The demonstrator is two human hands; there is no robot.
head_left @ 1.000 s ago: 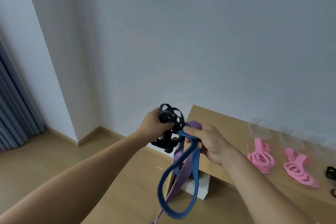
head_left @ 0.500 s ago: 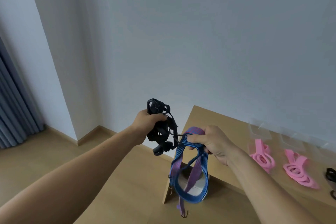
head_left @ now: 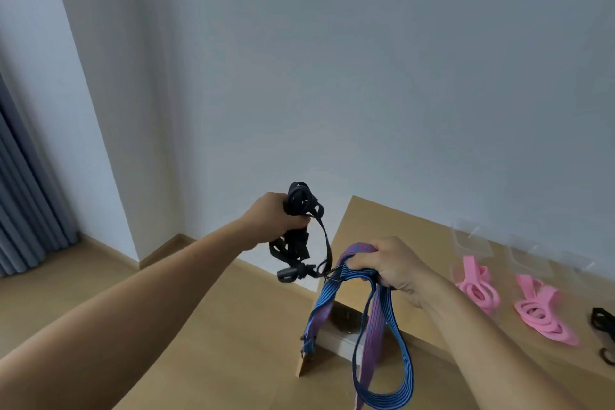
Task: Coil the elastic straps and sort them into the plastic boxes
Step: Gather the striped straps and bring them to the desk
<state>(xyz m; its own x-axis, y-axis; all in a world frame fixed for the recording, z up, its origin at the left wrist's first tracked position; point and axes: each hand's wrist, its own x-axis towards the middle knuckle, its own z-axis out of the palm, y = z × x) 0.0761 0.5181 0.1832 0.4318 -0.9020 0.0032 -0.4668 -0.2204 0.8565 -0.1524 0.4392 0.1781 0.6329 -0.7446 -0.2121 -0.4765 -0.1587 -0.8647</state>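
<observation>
The hands are apart in the air off the table's left end, each closed on straps. The left hand (head_left: pixel 278 219) grips a bunched black strap (head_left: pixel 299 206), whose loose loops and dark end fitting hang below the fist. The right hand (head_left: pixel 391 263) is clenched round a blue strap (head_left: pixel 323 296) and a purple strap (head_left: pixel 370 339), which drop in long loops past the table's edge toward the floor (head_left: pixel 199 326). One thin run of the black strap reaches across to the blue strap just beside the right thumb; whether it is hooked there I cannot tell.

The table (head_left: pixel 382 226) shows its near corner and left edge close under the right hand. To the left lies open floor as far as the wall (head_left: pixel 332 76) and a grey curtain (head_left: pixel 23 203).

On the table, well right of the hands, lie two coiled pink straps (head_left: pixel 476 288) (head_left: pixel 540 314), with clear plastic boxes (head_left: pixel 472 240) behind them. Another dark strap (head_left: pixel 603 323) is cut off at the right border. A white box (head_left: pixel 339 341) sits under the table.
</observation>
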